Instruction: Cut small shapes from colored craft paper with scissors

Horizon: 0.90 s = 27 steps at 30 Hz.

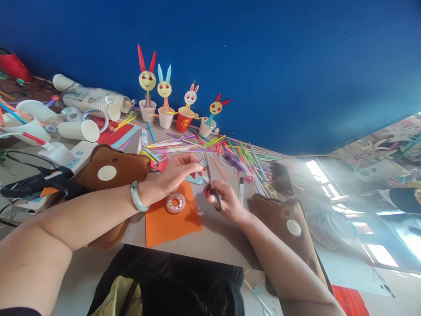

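Pinched between the fingertips of my left hand [177, 171] is a small light-blue paper piece [203, 164] with a rounded edge. My right hand [230, 202] grips black-handled scissors [215, 199], their blades upright right beside that piece. Whether the blades touch it I cannot tell. Below my hands lies an orange paper sheet [158, 230], and on it rests a small round roll of tape [175, 203]. More light-blue paper [194, 178] lies on the table behind my right hand, partly covered.
Paper cups with rabbit-faced figures [165, 118] stand along the blue wall. Colourful pipe cleaners and sticks [217, 142] are strewn in front. Brown cushions [128, 164] flank my arms. A black glue gun [36, 182] and white power strip [82, 153] sit left, near stacked paper cups [105, 107].
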Each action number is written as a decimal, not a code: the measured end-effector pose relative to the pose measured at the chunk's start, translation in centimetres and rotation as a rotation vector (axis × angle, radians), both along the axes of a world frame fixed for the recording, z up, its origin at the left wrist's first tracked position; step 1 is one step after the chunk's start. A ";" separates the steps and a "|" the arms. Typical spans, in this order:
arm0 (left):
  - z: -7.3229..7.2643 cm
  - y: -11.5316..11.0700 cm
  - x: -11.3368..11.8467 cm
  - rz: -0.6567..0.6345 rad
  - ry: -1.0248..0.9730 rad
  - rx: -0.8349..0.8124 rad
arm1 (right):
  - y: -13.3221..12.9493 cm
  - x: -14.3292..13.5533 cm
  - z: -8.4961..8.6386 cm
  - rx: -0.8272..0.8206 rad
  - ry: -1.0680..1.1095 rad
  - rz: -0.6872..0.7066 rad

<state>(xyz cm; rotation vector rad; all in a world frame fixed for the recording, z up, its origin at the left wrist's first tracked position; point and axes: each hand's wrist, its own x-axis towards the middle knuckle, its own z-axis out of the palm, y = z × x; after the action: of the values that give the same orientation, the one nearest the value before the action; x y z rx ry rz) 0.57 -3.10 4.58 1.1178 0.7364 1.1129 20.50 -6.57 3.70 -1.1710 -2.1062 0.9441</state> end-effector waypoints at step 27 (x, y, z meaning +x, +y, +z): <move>-0.4 0.3 0.0 -0.022 0.008 0.054 | 0.0 -0.2 0.3 -0.002 0.018 0.012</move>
<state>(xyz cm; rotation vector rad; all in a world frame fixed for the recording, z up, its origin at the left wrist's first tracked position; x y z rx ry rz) 0.54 -2.79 4.14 1.1738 0.7024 1.1160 20.27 -6.57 4.01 -1.1477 -2.1011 0.9591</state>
